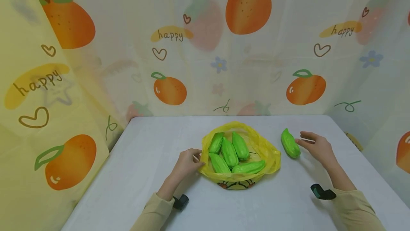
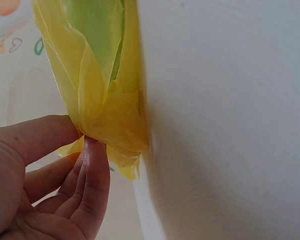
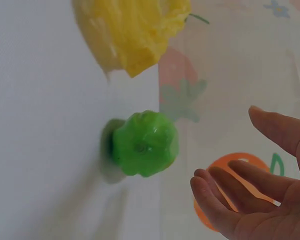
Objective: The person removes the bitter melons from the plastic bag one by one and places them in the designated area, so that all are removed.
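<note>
Presently, one green vegetable [image 1: 290, 145] is lying by itself on the table [image 1: 134, 174], outside the bag.

Item: loose green vegetable, one. Its long axis is running from eleven o'clock, the narrow end, to five o'clock, the blunt end, as the head view is showing it. It is lying at about nine o'clock from the right hand [image 1: 320, 148], just beside the fingertips, its length slanting across their line of approach.

Item: right hand, the nearer of the two. Its fingertips are pointing towards nine o'clock; thumb and fingers are standing apart with nothing between them. The right wrist view is showing a gap between this hand and the vegetable, which is appearing there blunt end foremost.

Item: yellow plastic bag [image 1: 273, 161], mouth gaping upwards, holding five similar green vegetables. It is sitting between the hands, at roughly nine o'clock from the loose vegetable, near it but not touching.

Item: left hand [image 1: 187, 160], well apart from the loose vegetable, which is lying between two and three o'clock from it, beyond the bag. Thumb and fingertips are coming together on the bag's edge, pinching the plastic at its nine o'clock side.
</note>
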A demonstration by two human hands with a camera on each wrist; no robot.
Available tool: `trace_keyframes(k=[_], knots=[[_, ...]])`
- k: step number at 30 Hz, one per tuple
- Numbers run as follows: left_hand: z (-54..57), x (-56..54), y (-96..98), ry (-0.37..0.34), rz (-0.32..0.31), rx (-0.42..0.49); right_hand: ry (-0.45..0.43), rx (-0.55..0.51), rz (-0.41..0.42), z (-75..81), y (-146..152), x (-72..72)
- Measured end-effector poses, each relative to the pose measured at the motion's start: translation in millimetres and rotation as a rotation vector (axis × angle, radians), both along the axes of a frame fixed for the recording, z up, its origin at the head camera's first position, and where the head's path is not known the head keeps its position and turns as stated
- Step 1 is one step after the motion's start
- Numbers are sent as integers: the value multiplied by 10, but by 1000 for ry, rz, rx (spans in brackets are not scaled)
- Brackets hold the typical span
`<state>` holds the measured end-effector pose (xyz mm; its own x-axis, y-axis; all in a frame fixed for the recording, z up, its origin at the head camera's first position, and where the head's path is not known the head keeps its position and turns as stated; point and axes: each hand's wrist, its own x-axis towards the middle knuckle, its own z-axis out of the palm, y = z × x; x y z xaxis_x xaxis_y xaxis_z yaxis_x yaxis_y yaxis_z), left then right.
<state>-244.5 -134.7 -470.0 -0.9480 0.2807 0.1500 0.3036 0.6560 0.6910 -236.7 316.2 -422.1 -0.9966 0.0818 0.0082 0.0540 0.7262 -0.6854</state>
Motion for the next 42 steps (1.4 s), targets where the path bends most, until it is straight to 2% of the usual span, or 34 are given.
trace_keyframes(k=[13, 19, 23, 26, 30, 33, 42], knots=[[0, 10, 3, -13, 13, 3, 67, -60, 20, 155, -285, -2], [-5, 10, 3, -8, 6, 3, 74, -106, 40, 142, -383, -45], [-7, 13, 1, -10, 9, 3, 71, -149, 14, 44, -414, -145], [-6, 15, 0, -2, 10, 2, 74, -159, 23, 51, -477, -164], [-1, 14, 3, 5, 16, -1, 64, -169, 69, 195, -611, -98], [7, 17, 7, 6, 14, -1, 60, -159, 81, 241, -678, -102], [32, 25, 8, 13, 6, -5, 80, -193, 132, 212, -832, -222]])
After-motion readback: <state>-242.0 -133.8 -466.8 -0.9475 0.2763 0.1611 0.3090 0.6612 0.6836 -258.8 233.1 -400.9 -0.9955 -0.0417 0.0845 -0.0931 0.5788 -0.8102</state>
